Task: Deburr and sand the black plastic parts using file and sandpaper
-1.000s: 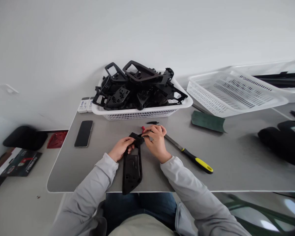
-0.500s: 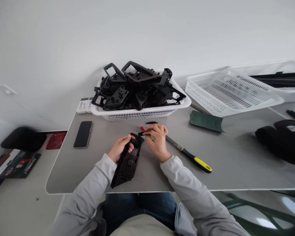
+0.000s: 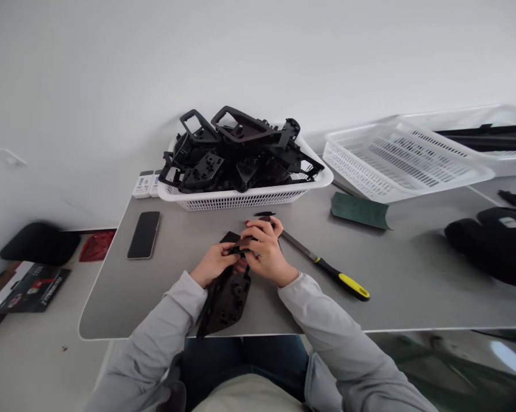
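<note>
head view: left hand [image 3: 213,262] snug on black panel [image 3: 228,302], right hand [image 3: 267,252], curled round dark piece [image 3: 244,244], nearer than before

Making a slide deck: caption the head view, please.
Left hand holds a black part, right hand at its far end, basket behind.

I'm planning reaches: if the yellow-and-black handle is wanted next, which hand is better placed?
Probably the right hand: it is nearer the handle, which lies to its right. The left hand is farther away, holding the black part.
</note>
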The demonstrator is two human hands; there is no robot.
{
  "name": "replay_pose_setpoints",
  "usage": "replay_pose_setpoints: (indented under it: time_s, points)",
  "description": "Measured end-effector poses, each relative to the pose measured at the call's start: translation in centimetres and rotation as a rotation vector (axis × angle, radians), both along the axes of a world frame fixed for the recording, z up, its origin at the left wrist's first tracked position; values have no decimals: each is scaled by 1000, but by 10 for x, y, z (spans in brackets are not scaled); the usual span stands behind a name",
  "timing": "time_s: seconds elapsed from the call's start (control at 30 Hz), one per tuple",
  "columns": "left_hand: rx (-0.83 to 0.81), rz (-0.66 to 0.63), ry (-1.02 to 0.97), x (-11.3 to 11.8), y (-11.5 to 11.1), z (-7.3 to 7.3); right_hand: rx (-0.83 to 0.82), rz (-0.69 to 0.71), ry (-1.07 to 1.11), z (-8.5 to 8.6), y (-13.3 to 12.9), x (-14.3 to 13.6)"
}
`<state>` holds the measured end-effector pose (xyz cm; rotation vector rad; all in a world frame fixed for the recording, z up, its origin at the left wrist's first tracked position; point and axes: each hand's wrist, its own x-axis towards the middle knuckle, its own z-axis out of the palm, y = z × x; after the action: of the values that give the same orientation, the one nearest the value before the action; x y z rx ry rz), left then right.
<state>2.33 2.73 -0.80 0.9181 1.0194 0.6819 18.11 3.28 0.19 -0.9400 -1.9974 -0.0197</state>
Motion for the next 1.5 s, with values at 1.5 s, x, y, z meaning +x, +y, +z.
replay_pose_setpoints:
  time_s: [1.5]
  points:
    - [-64,143,-325,-7,8,-3,-930,34,973,1,19,24]
